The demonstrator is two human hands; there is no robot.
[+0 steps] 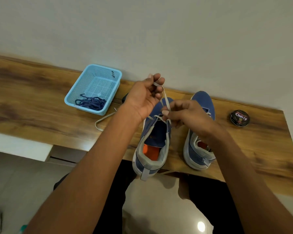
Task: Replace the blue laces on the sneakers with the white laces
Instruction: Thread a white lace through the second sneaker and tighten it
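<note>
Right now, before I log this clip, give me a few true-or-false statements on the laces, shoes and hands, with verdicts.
1. The blue laces lie in the basket. True.
2. The left hand holds nothing. False: it pinches a white lace.
3. The polish tin sits left of the basket. False: it sits right of both shoes.
4. The right hand pinches lace at the left shoe. True.
5. Both shoes stand on the floor. False: on the wooden table.
</note>
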